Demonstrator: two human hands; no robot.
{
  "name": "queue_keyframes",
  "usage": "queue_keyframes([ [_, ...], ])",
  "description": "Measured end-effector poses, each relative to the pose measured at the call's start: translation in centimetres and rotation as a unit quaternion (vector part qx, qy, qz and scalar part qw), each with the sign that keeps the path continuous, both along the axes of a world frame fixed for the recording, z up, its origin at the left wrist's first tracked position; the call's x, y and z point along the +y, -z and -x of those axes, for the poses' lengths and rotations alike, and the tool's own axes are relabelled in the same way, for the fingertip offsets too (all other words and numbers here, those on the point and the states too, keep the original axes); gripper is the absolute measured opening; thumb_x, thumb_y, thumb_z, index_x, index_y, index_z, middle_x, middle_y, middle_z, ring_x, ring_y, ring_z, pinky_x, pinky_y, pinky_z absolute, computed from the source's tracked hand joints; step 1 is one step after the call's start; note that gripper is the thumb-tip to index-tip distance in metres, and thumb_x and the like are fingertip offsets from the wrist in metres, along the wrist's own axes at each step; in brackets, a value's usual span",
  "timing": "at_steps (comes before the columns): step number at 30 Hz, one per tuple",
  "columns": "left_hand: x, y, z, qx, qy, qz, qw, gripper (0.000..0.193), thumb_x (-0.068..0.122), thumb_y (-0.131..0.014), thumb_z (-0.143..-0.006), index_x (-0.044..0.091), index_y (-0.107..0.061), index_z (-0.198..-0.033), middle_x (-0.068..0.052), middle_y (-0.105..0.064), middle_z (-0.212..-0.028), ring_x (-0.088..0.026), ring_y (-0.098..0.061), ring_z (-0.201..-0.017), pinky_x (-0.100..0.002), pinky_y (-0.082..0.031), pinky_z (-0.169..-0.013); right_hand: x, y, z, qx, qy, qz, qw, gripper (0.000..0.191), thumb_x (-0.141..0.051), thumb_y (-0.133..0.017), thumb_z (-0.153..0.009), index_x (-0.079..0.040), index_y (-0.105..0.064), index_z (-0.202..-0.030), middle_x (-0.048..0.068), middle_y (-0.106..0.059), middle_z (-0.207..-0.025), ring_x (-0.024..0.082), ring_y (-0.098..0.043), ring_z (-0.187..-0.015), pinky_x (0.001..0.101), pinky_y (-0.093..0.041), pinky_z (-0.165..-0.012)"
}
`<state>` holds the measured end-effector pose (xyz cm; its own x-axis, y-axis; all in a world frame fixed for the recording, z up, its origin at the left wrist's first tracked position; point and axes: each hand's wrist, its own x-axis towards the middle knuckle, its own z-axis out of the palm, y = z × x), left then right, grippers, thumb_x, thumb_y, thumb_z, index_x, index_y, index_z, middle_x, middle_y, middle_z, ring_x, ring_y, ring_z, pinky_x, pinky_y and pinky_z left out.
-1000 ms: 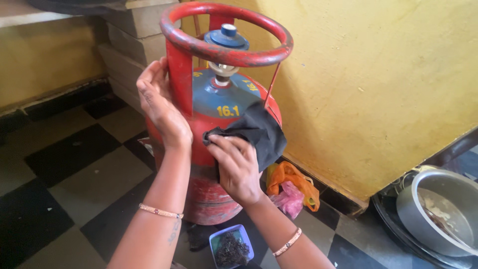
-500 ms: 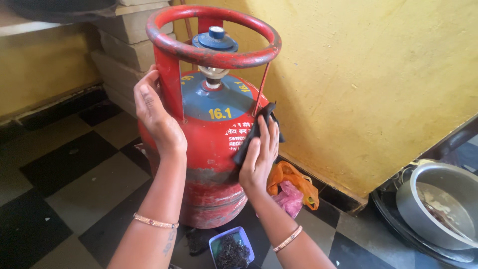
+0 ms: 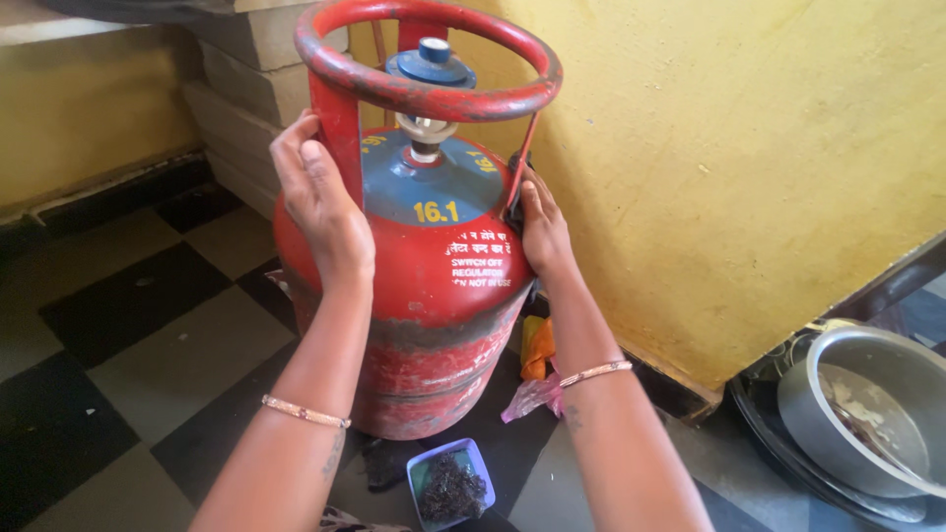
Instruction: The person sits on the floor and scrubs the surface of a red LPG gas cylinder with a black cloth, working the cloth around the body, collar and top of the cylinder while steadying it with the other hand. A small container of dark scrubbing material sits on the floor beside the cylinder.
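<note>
- Two hands on one red gas cylinder (image 3: 434,296); head view, looking down.
- Floor: black-and-white checkered tiles (image 3: 128,325); yellow wall (image 3: 749,167) directly behind and right of the cylinder; stacked pale blocks (image 3: 246,79) behind left.
- Cylinder stands upright on the floor near the wall; long axis vertical, red ring guard (image 3: 424,59) and blue-capped valve (image 3: 431,64) pointing up.
- Left hand (image 3: 320,207): fingers flat and spread against the cylinder's shoulder beside a guard post, not clenched.
- Right hand (image 3: 542,227): pressed to the far shoulder; fingers partly hidden, a dark cloth edge (image 3: 514,163) just visible; grip cannot be told.
- Small blue tray of dark scraps (image 3: 448,483) at the base; orange and pink rags (image 3: 537,369) beside; steel pot (image 3: 867,404) at right.
</note>
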<state>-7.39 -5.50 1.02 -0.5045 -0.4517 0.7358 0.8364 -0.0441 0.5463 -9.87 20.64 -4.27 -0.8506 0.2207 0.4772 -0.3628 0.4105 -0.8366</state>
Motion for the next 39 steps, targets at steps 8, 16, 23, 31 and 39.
queue_keyframes([
  [8,0.1,0.3,0.5,0.010,0.012,-0.014,1.000,0.041,0.032,-0.038,-0.117,-0.002,-0.055,-0.131,-0.015,-0.058,-0.134,-0.023,-0.054,-0.130,-0.037,-0.040,-0.119,-0.6,5.4,-5.3,0.061,0.003,0.120,0.991,0.057,-0.043,-0.029,-0.111,-0.010,-0.039,-0.157,0.013,-0.039,-0.164,0.025,-0.032,-0.153,0.0347,-0.023,-0.123],
  [16,1.1,0.3,-0.6,-0.030,-0.045,0.045,0.998,0.035,0.024,-0.042,-0.116,-0.002,-0.049,-0.139,-0.017,-0.056,-0.139,-0.028,-0.054,-0.132,-0.041,-0.042,-0.118,-1.2,5.3,-11.7,0.047,0.184,-0.073,0.979,0.039,-0.009,-0.057,-0.094,0.000,-0.062,-0.133,0.022,-0.071,-0.121,0.036,-0.067,-0.116,0.0392,-0.050,-0.100],
  [23,3.7,1.7,-7.1,-0.038,-0.169,0.117,0.978,0.051,0.013,-0.051,-0.108,-0.005,-0.036,-0.153,-0.024,-0.045,-0.153,-0.038,-0.046,-0.145,-0.047,-0.034,-0.125,0.3,1.2,-13.7,-0.090,0.069,0.041,0.993,0.034,-0.005,-0.063,-0.080,0.005,-0.066,-0.112,0.019,-0.074,-0.103,0.026,-0.071,-0.097,0.0352,-0.054,-0.088],
  [31,10.1,1.7,-14.5,-0.070,0.092,0.135,0.984,0.019,0.002,-0.051,-0.103,0.000,-0.067,-0.114,-0.015,-0.070,-0.103,-0.023,-0.068,-0.097,-0.033,-0.053,-0.090,2.1,-4.4,-16.4,-0.132,-0.267,0.433,0.851,0.032,-0.017,-0.058,-0.091,0.002,-0.068,-0.115,0.012,-0.074,-0.098,0.020,-0.072,-0.084,0.0348,-0.059,-0.080],
  [39,9.8,-1.2,-9.3,-0.052,-0.203,0.424,0.881,0.030,0.021,-0.079,-0.079,0.005,-0.070,-0.102,-0.015,-0.066,-0.118,-0.034,-0.051,-0.122,-0.051,-0.034,-0.106,6.0,-5.0,-15.8,-0.056,-0.215,0.545,0.808,0.042,-0.022,-0.061,-0.094,-0.003,-0.064,-0.132,0.014,-0.075,-0.102,0.023,-0.073,-0.088,0.0365,-0.060,-0.078],
])
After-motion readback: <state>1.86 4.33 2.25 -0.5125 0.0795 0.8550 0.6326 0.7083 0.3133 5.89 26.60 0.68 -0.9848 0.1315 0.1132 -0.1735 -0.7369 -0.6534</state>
